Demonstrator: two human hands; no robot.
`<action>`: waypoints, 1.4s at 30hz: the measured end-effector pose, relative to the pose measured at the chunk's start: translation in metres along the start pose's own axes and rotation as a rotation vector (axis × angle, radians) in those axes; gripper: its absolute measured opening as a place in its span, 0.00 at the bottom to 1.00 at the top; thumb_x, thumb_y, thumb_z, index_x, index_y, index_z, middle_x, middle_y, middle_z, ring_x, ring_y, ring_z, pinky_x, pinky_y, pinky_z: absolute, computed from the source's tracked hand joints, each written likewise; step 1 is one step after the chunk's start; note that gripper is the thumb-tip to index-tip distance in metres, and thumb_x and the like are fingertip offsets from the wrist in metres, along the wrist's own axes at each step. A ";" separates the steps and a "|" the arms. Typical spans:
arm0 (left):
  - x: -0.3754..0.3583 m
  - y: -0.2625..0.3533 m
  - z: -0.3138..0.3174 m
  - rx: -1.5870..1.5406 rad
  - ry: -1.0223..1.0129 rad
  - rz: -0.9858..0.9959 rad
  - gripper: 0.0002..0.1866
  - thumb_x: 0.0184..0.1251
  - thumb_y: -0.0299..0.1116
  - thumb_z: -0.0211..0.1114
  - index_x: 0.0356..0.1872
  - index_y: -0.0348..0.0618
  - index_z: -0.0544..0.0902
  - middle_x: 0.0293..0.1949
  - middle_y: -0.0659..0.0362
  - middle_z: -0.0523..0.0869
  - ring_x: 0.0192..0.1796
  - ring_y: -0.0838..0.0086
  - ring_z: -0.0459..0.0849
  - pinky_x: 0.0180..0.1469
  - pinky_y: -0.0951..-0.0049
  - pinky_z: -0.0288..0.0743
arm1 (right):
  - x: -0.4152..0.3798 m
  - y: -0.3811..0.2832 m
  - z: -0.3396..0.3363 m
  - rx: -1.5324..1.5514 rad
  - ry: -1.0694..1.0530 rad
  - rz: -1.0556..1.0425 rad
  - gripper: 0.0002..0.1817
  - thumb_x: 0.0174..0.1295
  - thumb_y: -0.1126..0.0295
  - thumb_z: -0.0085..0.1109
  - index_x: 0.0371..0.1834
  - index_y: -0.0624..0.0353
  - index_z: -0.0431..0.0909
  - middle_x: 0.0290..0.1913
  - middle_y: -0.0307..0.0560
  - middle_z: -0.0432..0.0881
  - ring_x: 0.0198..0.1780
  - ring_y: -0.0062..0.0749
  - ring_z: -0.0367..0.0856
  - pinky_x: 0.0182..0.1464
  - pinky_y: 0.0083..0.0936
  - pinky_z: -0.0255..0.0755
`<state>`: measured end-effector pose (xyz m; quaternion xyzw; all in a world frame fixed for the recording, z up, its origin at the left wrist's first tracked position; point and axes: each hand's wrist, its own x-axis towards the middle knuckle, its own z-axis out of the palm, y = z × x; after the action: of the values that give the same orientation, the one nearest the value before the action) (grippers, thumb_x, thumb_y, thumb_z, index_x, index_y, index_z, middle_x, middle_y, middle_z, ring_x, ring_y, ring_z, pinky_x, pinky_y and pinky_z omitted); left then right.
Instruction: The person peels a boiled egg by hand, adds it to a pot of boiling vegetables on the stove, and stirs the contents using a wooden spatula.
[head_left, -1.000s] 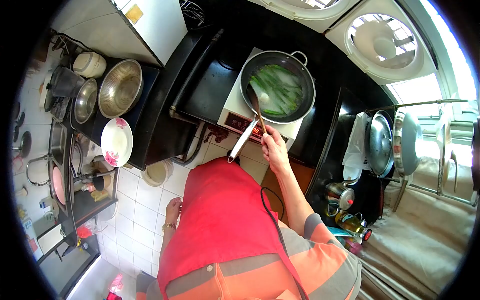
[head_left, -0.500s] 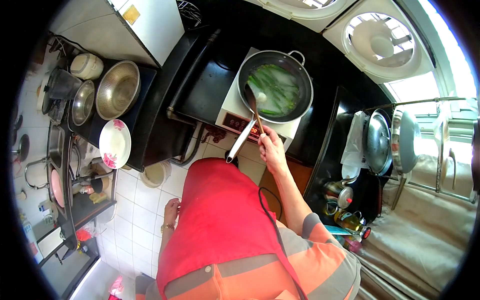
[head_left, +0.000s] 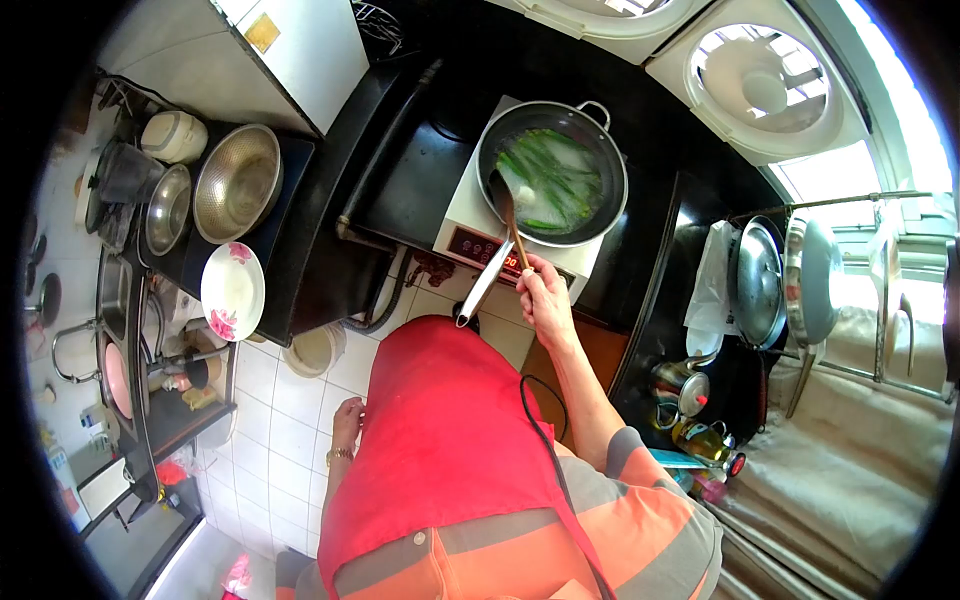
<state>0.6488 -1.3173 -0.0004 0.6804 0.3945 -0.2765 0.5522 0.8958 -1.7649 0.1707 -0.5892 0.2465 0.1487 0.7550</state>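
My right hand (head_left: 545, 300) is closed around the handle of a wooden spatula (head_left: 507, 212). Its dark blade dips into the near left side of a frying pan (head_left: 612, 205). Long green vegetables (head_left: 556, 178) lie there in pale, cloudy liquid, with a small whitish lump near the blade. The pan's silver handle (head_left: 483, 282) points toward me, left of my right hand and not gripped. Under the pan is a white induction cooker (head_left: 455, 212) with a lit red display. Low at my left side hangs my left hand (head_left: 347, 424), fingers loosely curled, holding nothing visible, partly beside the red apron.
A flowered white plate (head_left: 232, 290) sits at the counter edge on the left, near a large metal bowl (head_left: 238, 185) and a smaller one (head_left: 168, 210). A bucket (head_left: 314, 350) stands on the floor. On the right are a kettle (head_left: 682, 388), an oil bottle (head_left: 703, 440) and hanging lids (head_left: 760, 285).
The spatula and right hand have barely moved, and the vegetables have shifted slightly in the liquid. My left hand stays low at my side.
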 end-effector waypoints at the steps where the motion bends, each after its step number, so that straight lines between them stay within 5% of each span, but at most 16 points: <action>1: 0.000 0.002 0.001 -0.007 -0.002 -0.001 0.16 0.79 0.35 0.63 0.61 0.41 0.84 0.43 0.59 0.90 0.37 0.76 0.85 0.42 0.72 0.80 | -0.001 0.000 -0.002 0.002 0.009 -0.001 0.23 0.78 0.67 0.53 0.73 0.62 0.70 0.35 0.35 0.76 0.23 0.13 0.66 0.20 0.14 0.60; 42: 0.010 -0.001 0.005 -0.054 0.005 0.009 0.15 0.80 0.33 0.63 0.61 0.39 0.84 0.40 0.64 0.88 0.31 0.82 0.78 0.33 0.78 0.74 | 0.002 0.006 -0.007 -0.025 0.028 -0.002 0.22 0.79 0.65 0.55 0.73 0.58 0.71 0.35 0.35 0.76 0.23 0.12 0.66 0.20 0.13 0.61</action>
<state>0.6538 -1.3201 -0.0102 0.6678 0.4000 -0.2614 0.5706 0.8933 -1.7704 0.1637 -0.6007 0.2545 0.1427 0.7444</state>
